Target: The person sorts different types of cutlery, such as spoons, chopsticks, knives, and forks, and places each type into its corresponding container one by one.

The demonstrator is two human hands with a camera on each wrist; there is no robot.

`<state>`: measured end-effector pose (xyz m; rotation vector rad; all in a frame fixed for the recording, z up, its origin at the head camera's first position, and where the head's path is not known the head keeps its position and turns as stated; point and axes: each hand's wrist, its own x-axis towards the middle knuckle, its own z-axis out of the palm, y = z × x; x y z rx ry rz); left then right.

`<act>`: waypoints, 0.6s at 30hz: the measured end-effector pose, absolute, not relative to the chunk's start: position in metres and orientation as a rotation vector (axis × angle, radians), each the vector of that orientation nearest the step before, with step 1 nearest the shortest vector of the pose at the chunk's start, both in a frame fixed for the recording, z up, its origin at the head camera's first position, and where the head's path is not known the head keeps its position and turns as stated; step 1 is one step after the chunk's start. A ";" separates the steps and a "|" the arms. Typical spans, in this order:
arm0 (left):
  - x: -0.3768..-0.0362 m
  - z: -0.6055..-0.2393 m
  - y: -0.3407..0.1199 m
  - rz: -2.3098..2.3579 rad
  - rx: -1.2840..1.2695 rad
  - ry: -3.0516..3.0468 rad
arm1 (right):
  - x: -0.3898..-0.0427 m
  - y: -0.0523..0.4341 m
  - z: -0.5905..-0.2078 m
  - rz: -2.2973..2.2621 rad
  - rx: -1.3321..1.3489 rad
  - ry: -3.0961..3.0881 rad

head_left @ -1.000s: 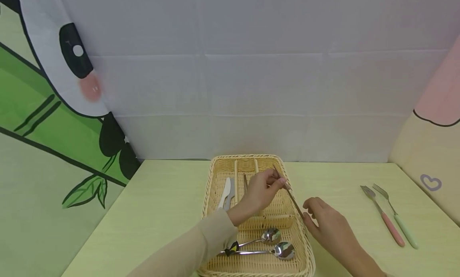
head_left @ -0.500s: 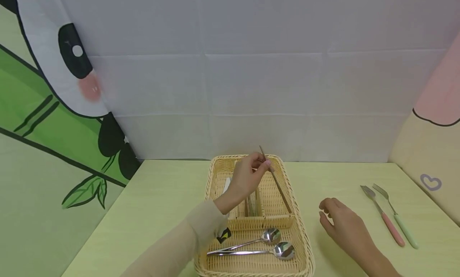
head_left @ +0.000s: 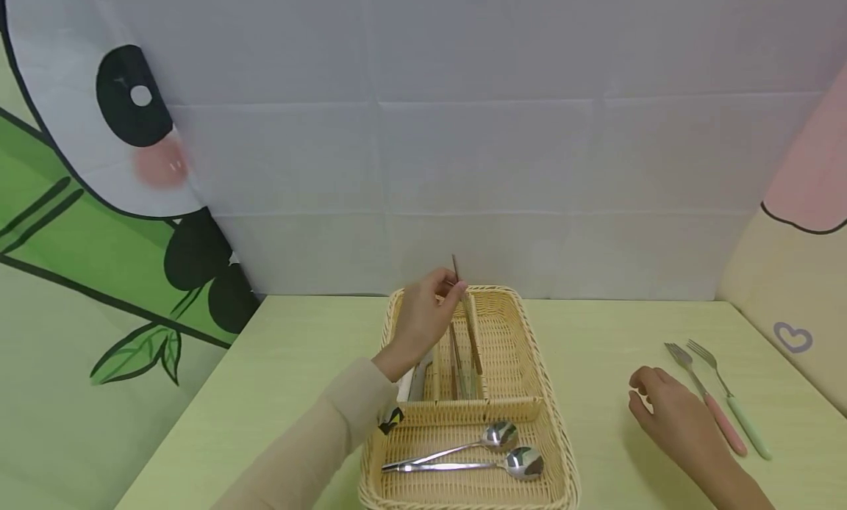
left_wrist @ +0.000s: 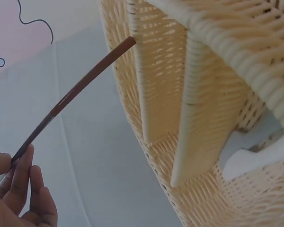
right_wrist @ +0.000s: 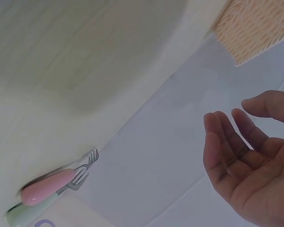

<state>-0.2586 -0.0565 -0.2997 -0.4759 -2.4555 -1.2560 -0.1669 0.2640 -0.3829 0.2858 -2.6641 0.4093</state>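
My left hand (head_left: pixel 453 289) pinches a thin brown chopstick (head_left: pixel 455 266) near its top end, above the far part of a wicker cutlery basket (head_left: pixel 562 436). The chopstick slants down into one of the narrow middle compartments. In the left wrist view the chopstick (left_wrist: pixel 80 87) runs from my left hand (left_wrist: pixel 16 163) to a divider of the basket (left_wrist: pixel 203 94). My right hand (head_left: pixel 638 392) rests on the table right of the basket, fingers loosely curled, holding nothing; the right wrist view shows the right hand (right_wrist: pixel 236 137) empty.
Two metal spoons (head_left: pixel 492 436) lie in the basket's front compartment, and white and grey knives (head_left: pixel 413 381) in the left one. A pink-handled fork (head_left: pixel 717 414) and a green-handled fork (head_left: pixel 744 422) lie on the table just right of my right hand. A fabric backdrop stands behind.
My left hand has carried the chopstick from the basket's right side back and left to the middle compartments. My right hand has drawn away to the right, toward the forks.
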 end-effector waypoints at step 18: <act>-0.269 -0.324 -0.069 -0.944 -0.444 -2.726 | -0.167 0.311 -0.394 0.334 0.201 -2.758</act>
